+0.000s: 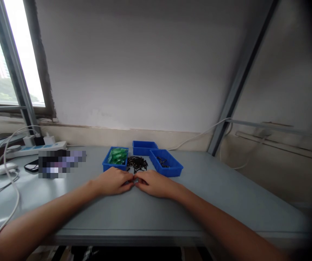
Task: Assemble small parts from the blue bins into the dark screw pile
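Observation:
My left hand (116, 181) and my right hand (154, 183) meet above the grey table, fingertips almost touching. Both have their fingers bent in a pinch; whatever they hold is too small or hidden to make out. Just beyond the fingertips lies a pile of small black parts (138, 163). To its left stands a blue bin (115, 167) with green plastic packets (118, 156) in it. On the right, another blue bin (169, 171) holds a few small dark parts (163, 161).
A third blue bin (144, 148) stands behind, near the wall. At the left lie a white power strip (43, 148) with plugs, a white cable (14, 181) crossing over my left forearm, and a blurred-out object (60, 165). A metal post (239, 83) rises at the right.

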`<control>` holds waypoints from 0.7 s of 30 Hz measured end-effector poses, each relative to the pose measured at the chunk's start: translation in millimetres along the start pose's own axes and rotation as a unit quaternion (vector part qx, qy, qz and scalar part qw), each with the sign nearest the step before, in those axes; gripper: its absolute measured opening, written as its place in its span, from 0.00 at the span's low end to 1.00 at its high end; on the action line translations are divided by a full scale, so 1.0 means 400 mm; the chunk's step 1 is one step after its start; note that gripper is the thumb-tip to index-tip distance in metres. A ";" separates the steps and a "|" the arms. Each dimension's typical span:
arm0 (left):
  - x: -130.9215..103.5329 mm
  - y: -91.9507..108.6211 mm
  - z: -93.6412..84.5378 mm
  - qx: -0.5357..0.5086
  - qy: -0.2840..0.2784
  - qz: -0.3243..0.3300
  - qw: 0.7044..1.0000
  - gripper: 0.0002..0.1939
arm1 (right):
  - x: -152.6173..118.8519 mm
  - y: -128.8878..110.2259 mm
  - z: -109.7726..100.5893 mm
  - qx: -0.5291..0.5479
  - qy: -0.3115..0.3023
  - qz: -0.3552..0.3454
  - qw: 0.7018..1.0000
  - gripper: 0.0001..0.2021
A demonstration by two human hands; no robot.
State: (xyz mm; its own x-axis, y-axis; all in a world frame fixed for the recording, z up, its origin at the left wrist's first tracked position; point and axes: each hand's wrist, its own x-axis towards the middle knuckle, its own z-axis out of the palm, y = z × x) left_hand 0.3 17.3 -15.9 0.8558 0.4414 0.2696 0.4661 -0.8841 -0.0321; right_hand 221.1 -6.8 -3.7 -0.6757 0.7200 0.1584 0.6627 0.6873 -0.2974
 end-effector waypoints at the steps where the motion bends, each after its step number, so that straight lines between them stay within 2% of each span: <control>1: 0.000 0.001 -0.001 0.000 -0.005 0.002 1.000 0.07 | 0.000 -0.001 -0.001 -0.005 0.005 0.006 1.000 0.06; 7: -0.001 0.005 -0.003 -0.003 -0.026 0.020 0.999 0.07 | -0.003 -0.014 -0.014 0.006 0.001 0.026 1.000 0.06; 13: -0.002 0.005 -0.002 -0.010 -0.026 0.038 0.999 0.07 | 0.001 -0.005 -0.008 -0.006 -0.014 -0.016 1.000 0.07; 21: -0.001 0.006 -0.005 -0.008 -0.023 0.041 0.999 0.08 | 0.001 0.000 -0.005 -0.023 -0.015 -0.014 1.000 0.07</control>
State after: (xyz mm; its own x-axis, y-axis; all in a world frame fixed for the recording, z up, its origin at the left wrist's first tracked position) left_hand 0.4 14.7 -14.1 0.9002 0.3741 0.2229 0.3910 -0.9197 -0.0359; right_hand 221.4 -6.5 -1.5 -0.7030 0.6980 0.1365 0.6573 0.7109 -0.2503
